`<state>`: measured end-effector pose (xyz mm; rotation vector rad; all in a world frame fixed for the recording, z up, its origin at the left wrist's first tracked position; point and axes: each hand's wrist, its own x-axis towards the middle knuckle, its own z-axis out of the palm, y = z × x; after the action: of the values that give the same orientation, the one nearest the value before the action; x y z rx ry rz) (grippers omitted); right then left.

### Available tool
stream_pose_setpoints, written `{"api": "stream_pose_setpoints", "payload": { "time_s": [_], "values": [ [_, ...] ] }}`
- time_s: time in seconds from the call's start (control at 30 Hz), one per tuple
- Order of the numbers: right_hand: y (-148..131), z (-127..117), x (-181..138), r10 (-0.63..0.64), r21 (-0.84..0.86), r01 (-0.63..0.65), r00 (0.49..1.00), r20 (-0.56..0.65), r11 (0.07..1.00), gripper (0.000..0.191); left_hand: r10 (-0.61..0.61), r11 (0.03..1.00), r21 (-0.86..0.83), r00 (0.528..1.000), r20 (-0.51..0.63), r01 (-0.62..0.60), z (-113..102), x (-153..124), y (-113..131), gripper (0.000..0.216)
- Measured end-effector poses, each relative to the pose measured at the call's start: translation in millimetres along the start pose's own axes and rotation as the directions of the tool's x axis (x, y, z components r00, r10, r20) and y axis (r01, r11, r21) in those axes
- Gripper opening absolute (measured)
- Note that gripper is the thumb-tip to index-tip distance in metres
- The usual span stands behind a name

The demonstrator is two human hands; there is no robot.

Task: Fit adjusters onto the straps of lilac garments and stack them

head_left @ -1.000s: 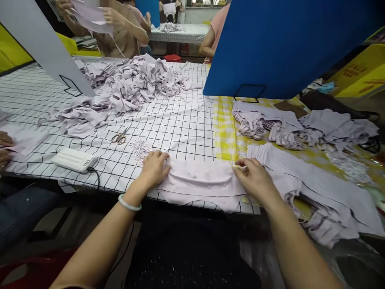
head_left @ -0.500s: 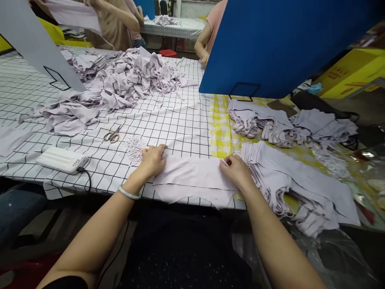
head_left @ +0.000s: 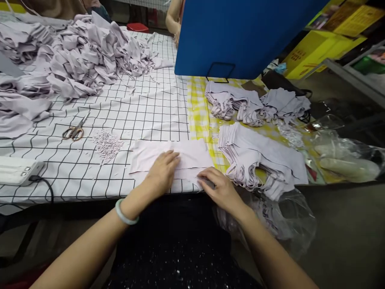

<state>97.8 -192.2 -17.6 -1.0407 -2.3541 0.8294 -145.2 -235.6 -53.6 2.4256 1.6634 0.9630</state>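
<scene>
A pale pink-lilac fabric piece [head_left: 189,150], folded with a lower layer showing beneath its front edge, lies at the table's near edge. My left hand [head_left: 164,170] rests flat on its middle, fingers stretched out and holding nothing. At the lower right corner, my right hand [head_left: 219,186] pinches the fabric's edge between thumb and fingers. Scissors [head_left: 73,130] with dark and gold handles lie to the left, near a small heap of tiny fabric clippings [head_left: 108,145].
Stacked cut fabric pieces [head_left: 258,148] lie on a yellow checked cloth [head_left: 197,108] at right. A large loose fabric pile [head_left: 90,52] covers the back left. A blue panel [head_left: 234,36] stands behind. A white power bank [head_left: 19,170] sits at left. Another person's arm [head_left: 173,18] shows beyond.
The view has shifted right and down. My left hand moved from the fabric's left end onto its middle. My right hand went from the upper right corner to the lower edge.
</scene>
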Motion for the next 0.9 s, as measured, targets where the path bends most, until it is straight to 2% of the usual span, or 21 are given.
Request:
{"api": "stream_pose_setpoints", "payload": {
  "time_s": [0.1,0.2,0.27,0.43,0.63,0.9],
  "values": [
    [1,10,2,0.002,-0.079,-0.002,1.000,-0.001,0.997,0.011,0.041,0.997,-0.062,0.992,0.119,-0.034,22,15,17,0.042],
    [1,15,9,0.022,-0.138,-0.022,1.000,0.000,0.990,0.008,-0.024,0.999,0.039,0.970,0.243,0.014,27,20,23,0.048],
    [2,16,12,0.013,-0.165,-0.011,1.000,0.011,0.986,0.013,-0.047,0.993,0.117,0.960,0.277,0.014,25,17,23,0.054],
    [7,11,16,-0.016,-0.178,0.031,0.996,0.086,0.984,0.017,-0.023,0.977,0.209,0.964,0.266,-0.034,27,9,17,0.058],
    [4,-1,23,0.010,-0.135,0.020,0.977,0.213,0.991,0.017,-0.062,0.988,0.154,0.956,0.285,0.018,25,12,23,0.054],
    [-3,3,20,0.029,-0.170,0.002,0.983,0.181,0.985,0.014,-0.063,0.995,0.095,0.968,0.245,0.041,24,14,25,0.047]
  ]
}}
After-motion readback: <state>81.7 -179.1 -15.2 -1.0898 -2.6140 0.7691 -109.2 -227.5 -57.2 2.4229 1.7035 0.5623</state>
